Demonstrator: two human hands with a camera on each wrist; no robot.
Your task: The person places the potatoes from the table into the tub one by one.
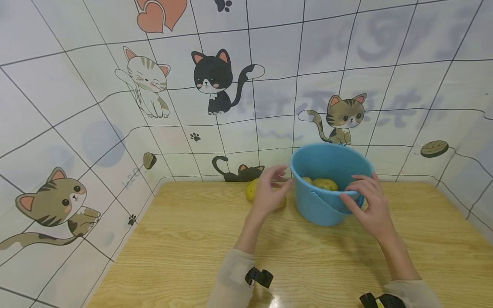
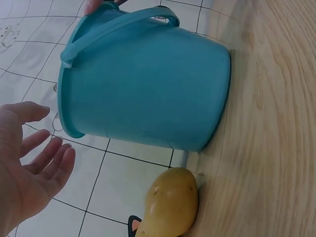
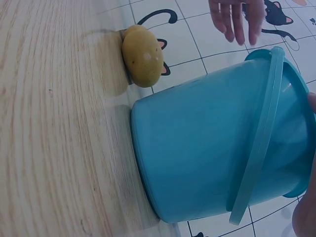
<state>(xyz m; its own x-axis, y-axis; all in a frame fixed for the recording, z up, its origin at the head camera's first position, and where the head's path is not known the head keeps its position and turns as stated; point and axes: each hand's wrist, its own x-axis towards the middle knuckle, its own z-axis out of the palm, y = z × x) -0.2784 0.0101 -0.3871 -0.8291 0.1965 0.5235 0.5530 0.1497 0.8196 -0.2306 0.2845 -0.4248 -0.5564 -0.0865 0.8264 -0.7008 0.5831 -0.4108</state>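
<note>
A light blue bucket [image 1: 321, 209] stands upright on the table, its handle hanging down at the front. Potatoes [image 1: 325, 184] lie inside it. My right hand [image 1: 371, 207] grips the bucket's right rim, thumb outside and fingers over the edge. To the left of the bucket my left hand [image 1: 269, 192] is held up with loosely bent fingers and nothing in them; the left wrist view shows a gap between it and the bucket [image 2: 148, 84]. Beyond that hand, potatoes [image 1: 251, 191] rest on the table, partly hidden in the head view. The right wrist view shows them [image 3: 143, 58] beside the bucket's base.
The wood-grain table [image 1: 185, 239] reaches back to a wall covering [image 1: 277, 94] printed with grid lines and cartoon cats. The covering also runs along the left and right sides. Dark straps with small devices [image 1: 259, 277] sit on both wrists.
</note>
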